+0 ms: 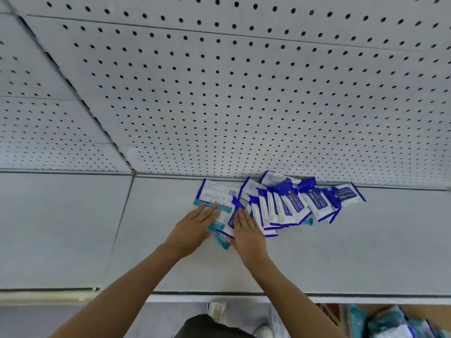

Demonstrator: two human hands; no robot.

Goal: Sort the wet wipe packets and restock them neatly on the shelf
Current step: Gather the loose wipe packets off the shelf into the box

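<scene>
Both hands lie flat on the white shelf (317, 259) with fingers straight and close together, gripping nothing. The left hand (192, 228) presses its fingertips on the teal-edged wet wipe packets (220, 217), which lie partly under its palm; one teal end sticks out just below and between the two hands. The right hand (246, 231) rests its fingers on a blue-and-white packet (231, 222) just beside the left hand's fingertips, touching the teal ones. Beyond and to the right of the right hand spreads a loose heap of blue-and-white packets (290, 203), overlapping like fanned cards, most with their long axes running away from the hands toward the pegboard back wall (244, 93), a few tilted to the right. One packet (217, 190) beyond the left hand's fingertips lies back side up, its long axis running across. The farthest packets lean against the foot of the back wall. Below the shelf's front edge, near the right forearm, more blue and teal packets (390, 320) show, blurred; what holds them cannot be told.
</scene>
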